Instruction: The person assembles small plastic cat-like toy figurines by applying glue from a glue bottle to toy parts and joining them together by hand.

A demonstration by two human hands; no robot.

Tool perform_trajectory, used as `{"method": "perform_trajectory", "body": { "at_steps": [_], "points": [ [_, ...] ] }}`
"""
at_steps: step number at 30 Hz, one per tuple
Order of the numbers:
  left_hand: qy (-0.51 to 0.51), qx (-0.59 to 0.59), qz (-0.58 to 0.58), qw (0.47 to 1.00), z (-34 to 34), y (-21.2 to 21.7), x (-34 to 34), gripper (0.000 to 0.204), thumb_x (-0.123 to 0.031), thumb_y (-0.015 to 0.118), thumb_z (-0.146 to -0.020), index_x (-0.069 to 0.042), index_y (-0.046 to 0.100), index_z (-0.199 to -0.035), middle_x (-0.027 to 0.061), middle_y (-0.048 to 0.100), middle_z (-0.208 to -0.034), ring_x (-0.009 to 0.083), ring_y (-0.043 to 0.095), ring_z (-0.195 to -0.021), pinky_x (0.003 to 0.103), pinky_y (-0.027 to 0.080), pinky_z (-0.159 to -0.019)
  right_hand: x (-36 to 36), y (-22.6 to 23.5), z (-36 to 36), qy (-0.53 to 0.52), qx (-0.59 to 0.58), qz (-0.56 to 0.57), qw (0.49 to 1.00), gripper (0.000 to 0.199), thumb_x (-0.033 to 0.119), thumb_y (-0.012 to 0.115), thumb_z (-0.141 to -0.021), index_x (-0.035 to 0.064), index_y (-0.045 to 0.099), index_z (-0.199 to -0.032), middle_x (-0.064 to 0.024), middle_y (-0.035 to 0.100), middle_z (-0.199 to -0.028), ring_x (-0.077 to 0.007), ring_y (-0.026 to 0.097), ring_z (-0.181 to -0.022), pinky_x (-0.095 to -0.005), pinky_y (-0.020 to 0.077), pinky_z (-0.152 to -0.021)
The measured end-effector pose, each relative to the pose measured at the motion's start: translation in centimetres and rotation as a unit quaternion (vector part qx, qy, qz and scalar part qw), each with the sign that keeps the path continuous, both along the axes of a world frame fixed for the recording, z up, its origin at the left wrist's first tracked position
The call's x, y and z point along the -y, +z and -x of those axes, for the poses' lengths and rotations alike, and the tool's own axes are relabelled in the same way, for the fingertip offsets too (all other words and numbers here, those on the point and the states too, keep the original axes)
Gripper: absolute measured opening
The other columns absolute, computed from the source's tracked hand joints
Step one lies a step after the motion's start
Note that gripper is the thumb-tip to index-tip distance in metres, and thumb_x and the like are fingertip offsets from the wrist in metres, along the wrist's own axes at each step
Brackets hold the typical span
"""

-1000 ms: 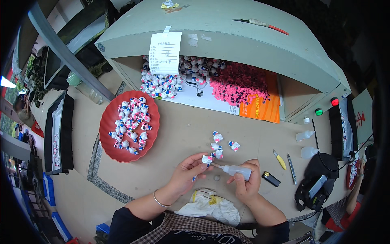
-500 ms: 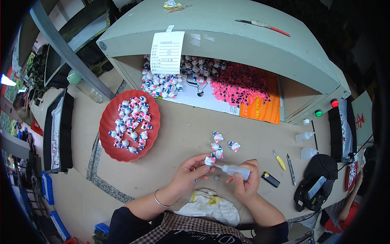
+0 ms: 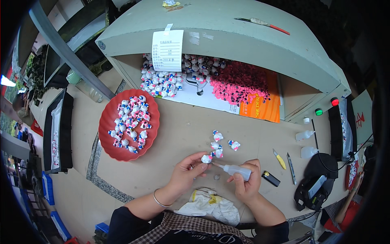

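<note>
My left hand is closed around a small white figurine, pinched between thumb and fingers. In my right hand is a translucent squeeze bottle, tilted so that its thin nozzle points left at the figurine; whether the tip touches it I cannot tell. Just beyond my fingers, several white, pink and blue figurines lie loose on the table. To the left stands a red scalloped bowl with many more of them.
A grey-green cabinet shelters piled figurines and pink pieces. Rightward lie a black lighter, a yellow-handled knife, a slim metal tool, small bottles and a black bag. A stained cloth lies by my waist.
My left hand has shifted slightly left with the figurine, and a bit more of the bottle's nozzle shows. My right hand has hardly moved.
</note>
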State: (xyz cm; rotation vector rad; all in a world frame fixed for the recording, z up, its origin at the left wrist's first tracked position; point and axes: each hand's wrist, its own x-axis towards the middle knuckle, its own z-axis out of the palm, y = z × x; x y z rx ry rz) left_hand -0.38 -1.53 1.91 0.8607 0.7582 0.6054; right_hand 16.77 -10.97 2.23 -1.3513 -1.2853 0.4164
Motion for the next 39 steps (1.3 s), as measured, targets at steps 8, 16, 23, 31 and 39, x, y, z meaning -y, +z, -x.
{"method": "perform_trajectory", "body": {
  "at_steps": [8,16,23,31,39],
  "points": [
    [0.006,0.003,0.015,1.0,0.2,0.0,0.0,0.034,-0.005,0.056,-0.081,-0.009,0.05,-0.114,0.0041,0.059,-0.099,0.0148,0.058,-0.088,0.022,0.047,-0.062,-1.5,4.1,-0.9,-0.048,-0.315,0.09,0.944,0.02,0.002,0.05,-0.081,0.0024,0.037,-0.096,-0.0075,0.05,-0.082,-0.0157,0.055,-0.081,-0.0285,0.0529,-0.064],
    [-0.003,0.019,0.025,0.999,0.1,0.2,-0.2,0.034,-0.004,0.056,-0.081,-0.009,0.051,-0.114,0.004,0.059,-0.098,0.0147,0.058,-0.088,0.022,0.046,-0.061,-9.9,0.6,-7.2,-0.121,0.007,0.154,0.98,0.016,0.001,0.056,-0.071,0.002,0.049,-0.085,-0.0123,0.054,-0.078,-0.0262,0.059,-0.075,-0.0367,0.0481,-0.06],
    [-0.01,0.014,0.025,1.0,0.5,-0.3,-0.4,0.036,-0.009,0.055,-0.082,-0.01,0.048,-0.117,0.0033,0.056,-0.1,0.0139,0.056,-0.091,0.024,0.047,-0.066,-16.3,-0.3,-7.1,-0.204,0.251,0.238,0.916,0.022,0.008,0.058,-0.071,-0.0011,0.052,-0.09,-0.021,0.054,-0.087,-0.0375,0.056,-0.077,-0.0441,0.0454,-0.066],
    [-0.017,0.028,0.029,0.999,0.4,-0.4,-0.4,0.035,-0.006,0.054,-0.082,-0.009,0.048,-0.117,0.0034,0.057,-0.1,0.0139,0.057,-0.09,0.023,0.047,-0.066,-11.4,1.3,-8.2,-0.146,0.065,0.239,0.958,0.016,0.009,0.059,-0.072,-0.0007,0.053,-0.083,-0.0143,0.057,-0.077,-0.0258,0.057,-0.069,-0.0339,0.0449,-0.064],
    [-0.033,0.028,0.027,0.999,0.1,0.3,-0.1,0.035,-0.003,0.052,-0.082,-0.008,0.049,-0.117,0.0042,0.057,-0.1,0.0141,0.057,-0.088,0.022,0.048,-0.065,-4.2,2.8,-6.3,-0.125,-0.071,0.235,0.961,0.013,0.011,0.056,-0.076,0.0004,0.053,-0.083,-0.0082,0.057,-0.077,-0.0158,0.054,-0.069,-0.0266,0.0433,-0.065]
  ]
}}
